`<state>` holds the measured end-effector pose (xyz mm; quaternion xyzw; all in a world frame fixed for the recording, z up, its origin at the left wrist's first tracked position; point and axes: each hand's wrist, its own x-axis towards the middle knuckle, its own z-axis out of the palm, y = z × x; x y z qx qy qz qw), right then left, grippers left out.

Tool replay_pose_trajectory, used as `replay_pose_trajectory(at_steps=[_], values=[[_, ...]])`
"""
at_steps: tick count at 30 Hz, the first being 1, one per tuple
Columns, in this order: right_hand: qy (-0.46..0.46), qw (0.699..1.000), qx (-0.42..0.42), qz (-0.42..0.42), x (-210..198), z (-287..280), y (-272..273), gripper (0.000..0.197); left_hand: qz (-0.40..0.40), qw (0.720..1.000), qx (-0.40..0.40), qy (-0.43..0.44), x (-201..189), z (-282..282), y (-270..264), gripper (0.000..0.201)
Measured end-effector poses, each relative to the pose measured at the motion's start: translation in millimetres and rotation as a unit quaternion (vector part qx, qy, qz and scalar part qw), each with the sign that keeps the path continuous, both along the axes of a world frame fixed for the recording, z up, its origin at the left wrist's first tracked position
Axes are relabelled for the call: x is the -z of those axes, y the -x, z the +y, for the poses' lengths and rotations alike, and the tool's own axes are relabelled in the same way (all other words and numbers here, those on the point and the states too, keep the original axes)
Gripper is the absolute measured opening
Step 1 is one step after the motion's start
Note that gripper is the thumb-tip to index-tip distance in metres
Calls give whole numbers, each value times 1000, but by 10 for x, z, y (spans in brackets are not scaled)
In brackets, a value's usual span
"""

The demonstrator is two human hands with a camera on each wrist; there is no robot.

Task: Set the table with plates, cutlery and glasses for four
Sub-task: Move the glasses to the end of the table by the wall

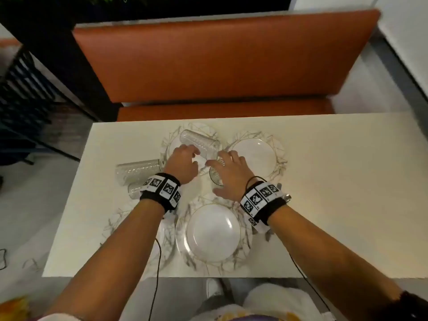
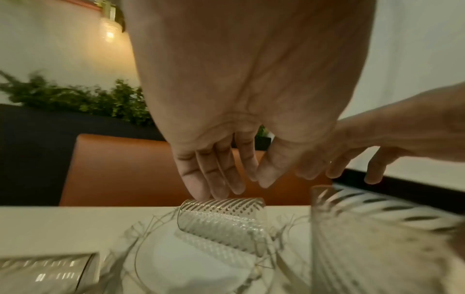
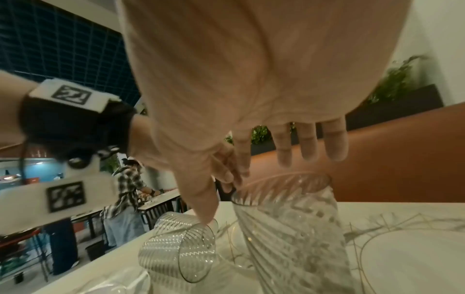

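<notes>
We face an orange upholstered booth bench (image 1: 222, 63) behind the white table (image 1: 335, 181). Behind the bench we see a dark planter ledge with green foliage (image 2: 75, 99); left of it a lit wall lamp (image 2: 109, 34) and a black slatted partition (image 1: 25, 89).

Both forearms reached forward, bare, each wrist wrapped in a black band with white marker tags. Left hand (image 1: 183, 163) palm down, fingers (image 2: 214, 175) straight and close together, angled down, thumb near the index fingertip. Right hand (image 1: 231, 174) palm down just beside it, fingers (image 3: 308, 143) spread and relaxed, thumb stretched down and to the left. Neither hand curled around anything. Hands near each other, fingertips almost meeting.
</notes>
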<state>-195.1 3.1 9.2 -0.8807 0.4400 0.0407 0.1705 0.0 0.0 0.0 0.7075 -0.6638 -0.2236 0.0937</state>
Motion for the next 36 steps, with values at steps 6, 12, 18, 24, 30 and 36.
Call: replay_pose_trajectory(at_steps=[6,12,18,24,30,36], values=[[-74,997,11,-14,209,-167,-59,71,-199,969,123,-76,134,-687,115,97],[-65,996,23,-53,336,-158,-28,70,-349,895,262,-92,424,-1086,288,109],[-54,996,21,-71,444,-138,17,70,-355,885,290,-79,494,-1017,220,97],[-104,990,44,-81,326,-173,50,68,-253,949,183,-56,8,-752,-23,103],[-113,974,127,-149,56,-78,271,66,-80,995,51,15,-553,-395,-18,93],[-62,952,208,-216,-260,216,845,63,92,995,-13,44,-599,-68,489,92]])
